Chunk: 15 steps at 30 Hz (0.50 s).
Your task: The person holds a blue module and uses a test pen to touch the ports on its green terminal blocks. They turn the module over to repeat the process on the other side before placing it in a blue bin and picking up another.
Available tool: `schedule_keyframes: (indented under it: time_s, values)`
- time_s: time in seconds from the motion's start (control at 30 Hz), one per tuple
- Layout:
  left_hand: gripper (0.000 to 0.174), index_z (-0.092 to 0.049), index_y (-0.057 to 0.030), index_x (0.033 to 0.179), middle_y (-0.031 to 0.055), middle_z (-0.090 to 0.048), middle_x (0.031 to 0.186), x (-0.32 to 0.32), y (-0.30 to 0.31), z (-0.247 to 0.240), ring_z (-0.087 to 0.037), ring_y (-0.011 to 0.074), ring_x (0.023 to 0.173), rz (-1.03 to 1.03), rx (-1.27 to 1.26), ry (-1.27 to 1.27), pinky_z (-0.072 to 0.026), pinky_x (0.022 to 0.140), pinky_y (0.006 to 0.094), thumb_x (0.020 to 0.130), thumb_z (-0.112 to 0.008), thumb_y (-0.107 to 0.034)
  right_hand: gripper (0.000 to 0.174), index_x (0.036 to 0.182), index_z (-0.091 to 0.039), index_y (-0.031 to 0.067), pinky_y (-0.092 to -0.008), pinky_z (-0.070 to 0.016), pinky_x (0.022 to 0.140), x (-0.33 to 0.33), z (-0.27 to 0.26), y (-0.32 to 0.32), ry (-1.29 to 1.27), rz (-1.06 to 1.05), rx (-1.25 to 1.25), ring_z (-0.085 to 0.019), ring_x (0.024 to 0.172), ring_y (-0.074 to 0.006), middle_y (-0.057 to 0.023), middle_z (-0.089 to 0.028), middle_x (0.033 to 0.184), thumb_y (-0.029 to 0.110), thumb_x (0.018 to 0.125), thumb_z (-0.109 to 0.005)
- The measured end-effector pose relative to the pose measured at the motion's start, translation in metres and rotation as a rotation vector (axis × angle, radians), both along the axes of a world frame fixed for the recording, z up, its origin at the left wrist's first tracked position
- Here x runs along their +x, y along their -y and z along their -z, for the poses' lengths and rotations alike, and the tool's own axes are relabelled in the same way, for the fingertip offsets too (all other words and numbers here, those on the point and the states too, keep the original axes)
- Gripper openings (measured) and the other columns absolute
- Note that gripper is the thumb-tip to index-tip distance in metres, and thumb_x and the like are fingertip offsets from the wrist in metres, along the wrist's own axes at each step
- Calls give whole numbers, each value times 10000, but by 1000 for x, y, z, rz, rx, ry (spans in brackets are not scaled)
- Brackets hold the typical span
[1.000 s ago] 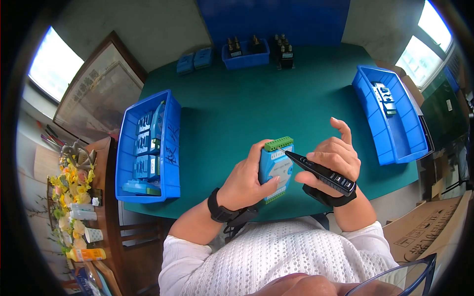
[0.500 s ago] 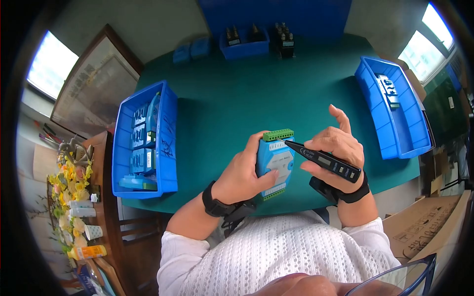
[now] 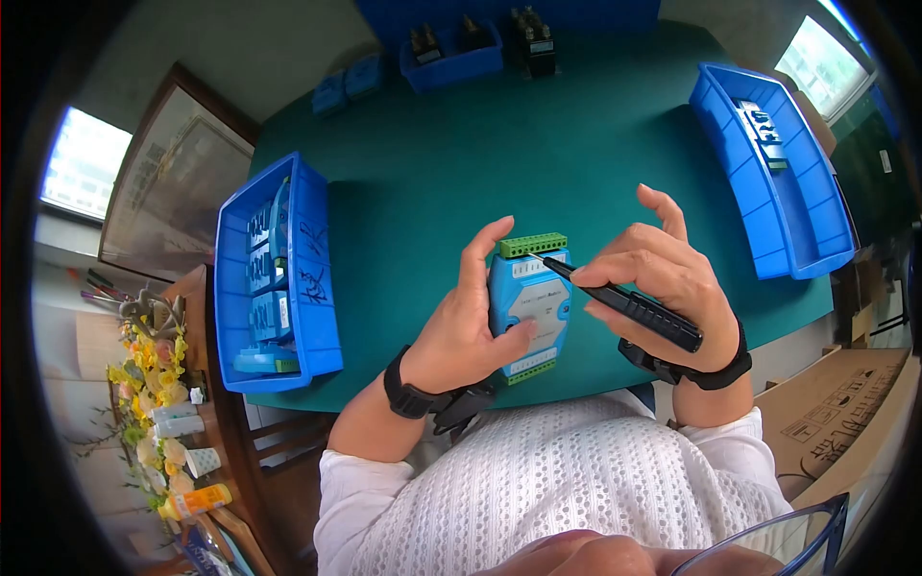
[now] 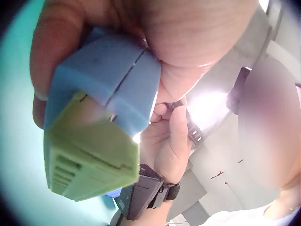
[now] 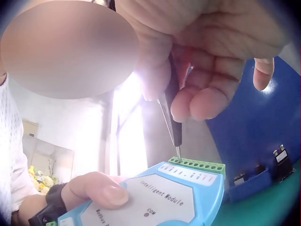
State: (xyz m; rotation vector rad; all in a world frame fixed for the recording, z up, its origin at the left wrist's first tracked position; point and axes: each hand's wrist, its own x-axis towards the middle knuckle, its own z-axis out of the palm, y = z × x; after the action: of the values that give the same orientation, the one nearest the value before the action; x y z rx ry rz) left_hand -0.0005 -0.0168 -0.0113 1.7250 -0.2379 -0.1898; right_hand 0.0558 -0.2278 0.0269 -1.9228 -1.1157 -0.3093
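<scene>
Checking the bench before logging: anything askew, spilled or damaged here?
Nothing stands out. The left hand grips the blue plastic module with green terminal strips, which looks intact; the right hand holds the slim black tester pen, tip at its top strip.

The worktop (image 3: 538, 144) ahead of my fingers (image 3: 477, 257) is free; the left bin (image 3: 319, 283), right bin (image 3: 735, 182) and far bin (image 3: 451, 63) bound my passage on three sides.
</scene>
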Motion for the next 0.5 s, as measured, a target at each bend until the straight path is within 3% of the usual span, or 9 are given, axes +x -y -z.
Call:
schedule_keyframes:
  time_s: [0.07,0.3,0.5]
  values:
    - [774,-170,-54,1363,166,-482,1180,1,-1,3,-527,242,1067,10,-4,50,-394,943,349,726,-610,-39,196,883,-649,109,-464,-249,1029,0,-1,0,-29,-1,23,-573,678,-147,2,-614,749,142,712,-738]
    - [775,-178,-56,1358,158,-435,1201,2,-2,-4,-468,227,1117,51,38,61,-360,970,345,718,-615,-30,310,807,-614,81,-472,-259,1027,5,11,-11,123,55,193,-580,590,-149,-2,-593,646,322,681,-763]
    - [776,-172,-52,1357,164,-433,1200,0,1,0,-464,239,1120,34,50,88,-355,972,351,724,-621,-36,337,753,-587,101,-480,-269,1022,4,17,-18,222,58,248,-580,547,-137,-5,-578,582,369,663,-770]
